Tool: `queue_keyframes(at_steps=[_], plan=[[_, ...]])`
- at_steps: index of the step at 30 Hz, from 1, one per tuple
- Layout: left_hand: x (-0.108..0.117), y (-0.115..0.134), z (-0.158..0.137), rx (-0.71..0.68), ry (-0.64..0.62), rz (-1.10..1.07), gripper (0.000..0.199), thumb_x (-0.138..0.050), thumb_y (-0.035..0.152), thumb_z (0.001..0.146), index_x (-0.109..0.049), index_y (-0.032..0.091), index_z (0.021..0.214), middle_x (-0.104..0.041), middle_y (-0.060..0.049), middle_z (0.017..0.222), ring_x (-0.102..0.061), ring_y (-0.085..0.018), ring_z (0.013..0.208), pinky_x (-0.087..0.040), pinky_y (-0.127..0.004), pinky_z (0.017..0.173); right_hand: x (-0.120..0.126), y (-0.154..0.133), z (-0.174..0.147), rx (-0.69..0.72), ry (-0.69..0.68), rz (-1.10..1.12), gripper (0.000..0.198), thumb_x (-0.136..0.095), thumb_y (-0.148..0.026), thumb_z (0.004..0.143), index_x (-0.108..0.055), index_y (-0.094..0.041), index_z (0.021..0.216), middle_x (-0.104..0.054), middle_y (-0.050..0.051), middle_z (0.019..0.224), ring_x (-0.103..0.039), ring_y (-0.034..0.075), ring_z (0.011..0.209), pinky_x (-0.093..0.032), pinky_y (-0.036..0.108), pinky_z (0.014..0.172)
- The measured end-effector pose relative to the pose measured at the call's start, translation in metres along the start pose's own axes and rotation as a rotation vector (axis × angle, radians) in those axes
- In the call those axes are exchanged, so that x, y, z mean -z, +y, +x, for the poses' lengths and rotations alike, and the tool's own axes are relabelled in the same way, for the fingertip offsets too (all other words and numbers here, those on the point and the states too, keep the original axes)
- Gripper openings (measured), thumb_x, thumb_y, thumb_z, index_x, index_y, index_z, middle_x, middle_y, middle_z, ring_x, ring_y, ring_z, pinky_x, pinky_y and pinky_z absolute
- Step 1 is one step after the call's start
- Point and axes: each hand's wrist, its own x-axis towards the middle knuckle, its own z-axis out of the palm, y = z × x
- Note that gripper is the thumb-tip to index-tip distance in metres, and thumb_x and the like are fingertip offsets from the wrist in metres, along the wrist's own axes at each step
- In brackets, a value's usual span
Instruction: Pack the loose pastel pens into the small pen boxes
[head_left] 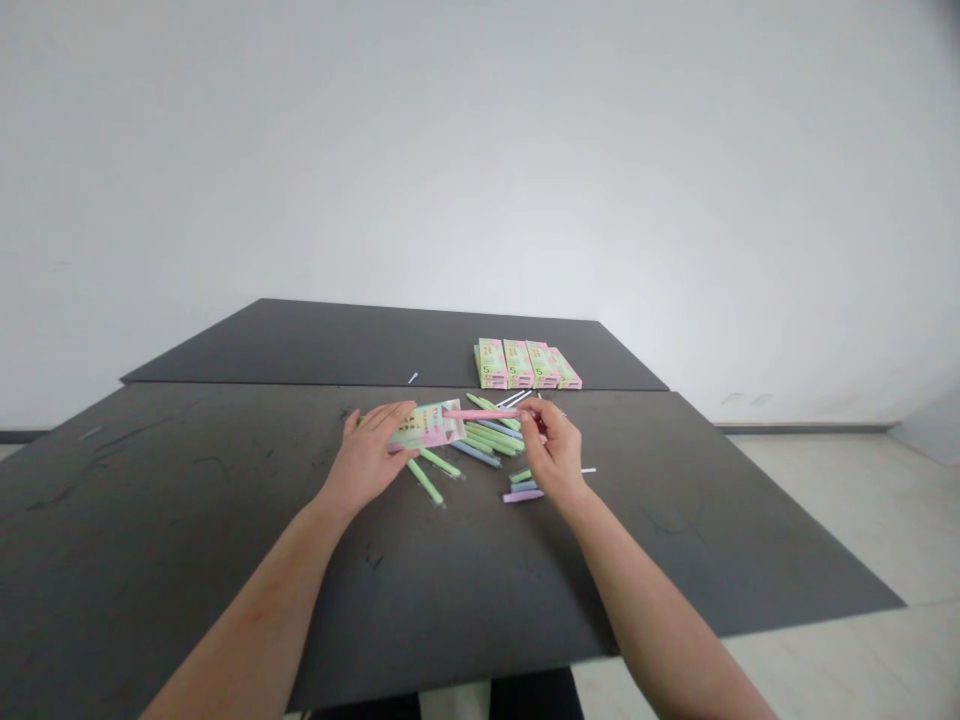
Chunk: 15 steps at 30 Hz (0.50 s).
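My left hand (369, 450) is closed around the far-left end of a small pastel carton (427, 426), whose open end faces right. In my right hand (552, 447) a pink pen (484, 414) is pinched, lying level with its left tip at the carton's opening. Whether the tip is inside the carton I cannot tell. Several green pens (495, 438) and a blue pen (477, 454) lie just behind and below the pink one. Two green pens (426, 482) stick out below my left hand. A purple pen (523, 496) rests under my right hand.
A row of stacked pastel cartons (517, 364) stands on the far part of the dark table (225, 560). Thin white sticks (514, 398) lie among the pens. A small light piece (413, 378) sits near the table's seam. A white wall (450, 150) rises behind.
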Motion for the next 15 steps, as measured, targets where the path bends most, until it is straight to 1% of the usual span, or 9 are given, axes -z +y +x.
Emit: queue_keyframes(at_steps=[7,11,15], plan=[[-0.0011,-0.0012,0.0001,0.01,-0.003,0.002,0.055,-0.06,0.033,0.081,-0.048,0.024,0.134,-0.057,-0.011,0.136,-0.05,-0.03,0.125,-0.026,-0.056,0.109,-0.0009,-0.0018,0.0,0.004,0.056,-0.001,0.017,-0.048,-0.026,0.092,-0.063,-0.019,0.097,-0.065,0.003,0.08,-0.056,0.015,0.065,-0.044,0.028,0.065],[-0.0009,-0.0011,0.0002,0.01,-0.013,0.008,0.054,-0.06,0.032,0.081,-0.048,0.025,0.134,-0.056,-0.01,0.136,-0.05,-0.029,0.126,-0.026,-0.055,0.11,-0.0003,-0.0006,0.0011,0.006,0.038,-0.006,0.018,-0.047,-0.027,0.092,-0.063,-0.019,0.096,-0.065,0.003,0.079,-0.056,0.015,0.065,-0.044,0.028,0.064],[-0.0004,-0.0001,0.0003,0.013,-0.019,0.008,0.055,-0.059,0.031,0.082,-0.047,0.024,0.135,-0.056,-0.011,0.137,-0.049,-0.029,0.127,-0.025,-0.056,0.11,0.0006,0.0001,0.0013,0.0,0.052,-0.006,0.018,-0.048,-0.027,0.091,-0.063,-0.019,0.097,-0.065,0.003,0.079,-0.057,0.015,0.065,-0.045,0.028,0.065]])
